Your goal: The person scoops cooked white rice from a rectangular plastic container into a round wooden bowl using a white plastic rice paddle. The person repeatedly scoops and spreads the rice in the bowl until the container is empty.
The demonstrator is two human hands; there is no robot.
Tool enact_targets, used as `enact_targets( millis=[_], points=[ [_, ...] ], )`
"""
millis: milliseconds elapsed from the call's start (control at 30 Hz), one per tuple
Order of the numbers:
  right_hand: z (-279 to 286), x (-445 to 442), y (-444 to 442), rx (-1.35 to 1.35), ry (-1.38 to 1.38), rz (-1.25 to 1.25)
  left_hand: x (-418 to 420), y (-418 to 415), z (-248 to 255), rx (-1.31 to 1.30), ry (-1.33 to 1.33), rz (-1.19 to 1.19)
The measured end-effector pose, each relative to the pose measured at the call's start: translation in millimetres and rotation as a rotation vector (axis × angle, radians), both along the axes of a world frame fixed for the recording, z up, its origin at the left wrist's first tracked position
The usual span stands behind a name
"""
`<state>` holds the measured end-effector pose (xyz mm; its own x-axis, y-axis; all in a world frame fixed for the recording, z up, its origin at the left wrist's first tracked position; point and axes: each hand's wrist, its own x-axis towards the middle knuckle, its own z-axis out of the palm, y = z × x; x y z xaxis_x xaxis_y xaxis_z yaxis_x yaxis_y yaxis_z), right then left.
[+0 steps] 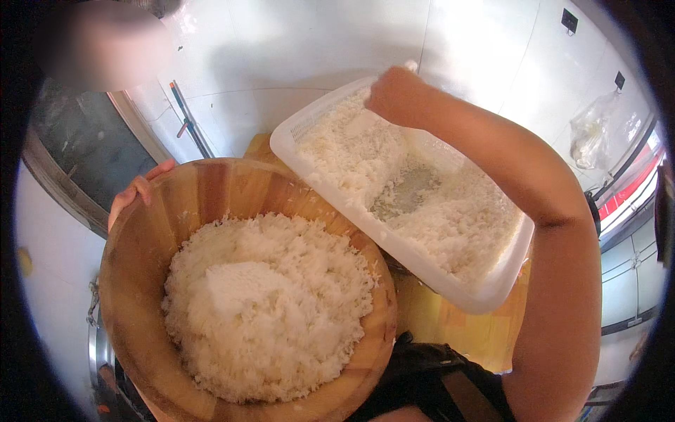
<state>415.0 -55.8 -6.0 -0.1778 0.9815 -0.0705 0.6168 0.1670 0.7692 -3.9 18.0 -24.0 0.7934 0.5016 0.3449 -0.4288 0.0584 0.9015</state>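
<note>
A round wooden tub (142, 264), built of staves, stands tilted before me with a large heap of cooked white rice (274, 311) inside. My left hand (138, 192) curls its fingers over the tub's left rim; most of that arm is hidden behind the tub. Up and to the right, a white plastic basket (337, 203) with slotted walls slants against the tub's rim. Rice (443, 227) lies in it in two mounds, with part of its floor showing between them. At its far corner my right hand (395, 97) is closed around the rim, a white clump beside the knuckles.
Beneath the basket is a wooden tabletop (469, 327). A person (105, 47) with a blurred face is at the upper left. Green-handled poles (190, 118) lean by the pale wall (316, 42). A clear plastic bag (593, 132) hangs at the right.
</note>
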Motion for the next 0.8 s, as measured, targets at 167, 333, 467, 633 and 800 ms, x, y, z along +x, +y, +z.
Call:
enact_targets(
  millis=[167, 333, 467, 633, 800],
  points=[
    [-66.7, 29.8, 15.0, -0.105, -0.005, 0.099, 2.7, 6.0, -0.2, 0.023, -0.03, 0.0],
    [-75.0, 25.1, 17.6, -0.204, -0.02, 0.199, -1.0, 12.3, -0.2, -0.021, -0.012, 0.013],
    [-94.5, 28.7, 16.3, -0.234, 0.077, 0.165, 1.5, 12.1, -7.0, -0.024, 0.027, 0.063],
    [-123.7, 43.2, 21.6, -0.308, 0.162, -0.057, 10.0, 12.4, -4.5, -0.027, 0.055, 0.076],
    [-103.1, 38.1, -17.4, -0.34, 0.243, -0.322, 1.5, 3.3, -0.8, -0.021, 0.087, 0.133]
  ],
)
